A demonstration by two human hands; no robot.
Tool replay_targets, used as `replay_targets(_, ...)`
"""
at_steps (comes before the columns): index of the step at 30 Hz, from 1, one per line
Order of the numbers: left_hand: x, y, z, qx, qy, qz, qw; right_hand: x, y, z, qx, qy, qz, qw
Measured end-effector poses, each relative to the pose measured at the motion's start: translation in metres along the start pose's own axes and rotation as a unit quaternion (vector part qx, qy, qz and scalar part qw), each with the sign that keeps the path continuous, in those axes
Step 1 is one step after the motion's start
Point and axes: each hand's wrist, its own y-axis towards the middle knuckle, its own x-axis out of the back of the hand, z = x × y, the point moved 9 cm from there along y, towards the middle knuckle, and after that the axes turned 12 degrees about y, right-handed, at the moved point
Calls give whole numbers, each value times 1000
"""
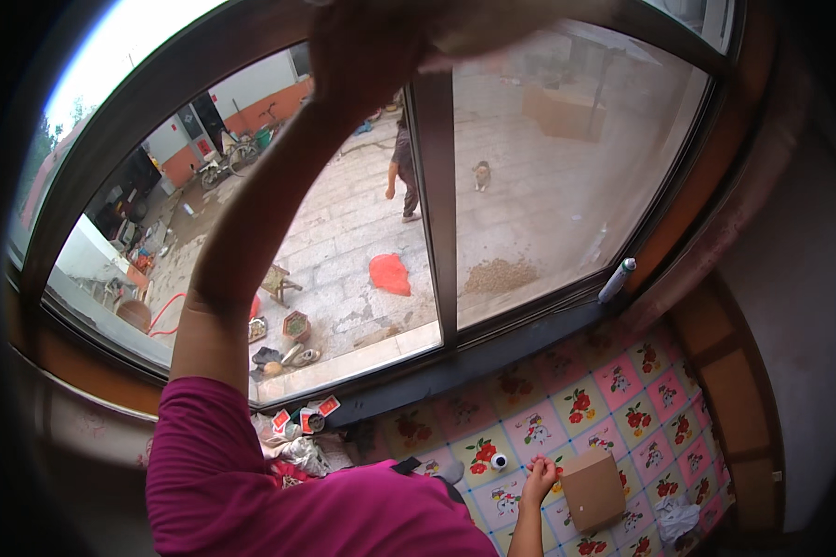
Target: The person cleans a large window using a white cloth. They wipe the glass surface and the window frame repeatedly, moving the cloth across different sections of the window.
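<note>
My left arm, in a magenta sleeve, stretches up across the sliding window. At the top edge my left hand (367, 56) is dark and blurred, partly cut off. It appears to grip a pale cloth (502, 26) against the upper window frame; its fingers do not show clearly. Low on the right, my right hand (540, 478) hovers above or rests on the patterned tablecloth (581, 408); I cannot tell which. Its fingers are loosely bent and apart, with nothing visible in them. Beside it sits a brown cardboard box (594, 492), and to its left a small white bottle (499, 461).
A white tube-shaped can (617, 280) stands on the dark sill (520, 343) at right. Crumpled white plastic (676, 518) lies beyond the box. Red-and-white packets (329, 406) and bags sit by my left side. Outside, a person (403, 172) and a small animal (481, 175) are in the courtyard.
</note>
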Motion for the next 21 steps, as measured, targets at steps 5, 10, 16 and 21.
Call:
replay_targets(5,-41,-73,-5,28,-29,192,980,-32,-4,-18,-34,-11,28,999)
replay_targets(10,-21,-251,-150,-215,197,69,954,-49,-23,-30,-60,-25,43,997)
replay_targets(16,5,-448,-174,-304,-74,289,905,-68,-71,-3,23,-178,140,974)
replay_targets(21,-15,-156,17,157,-360,222,893,-18,-75,-33,18,-141,64,988)
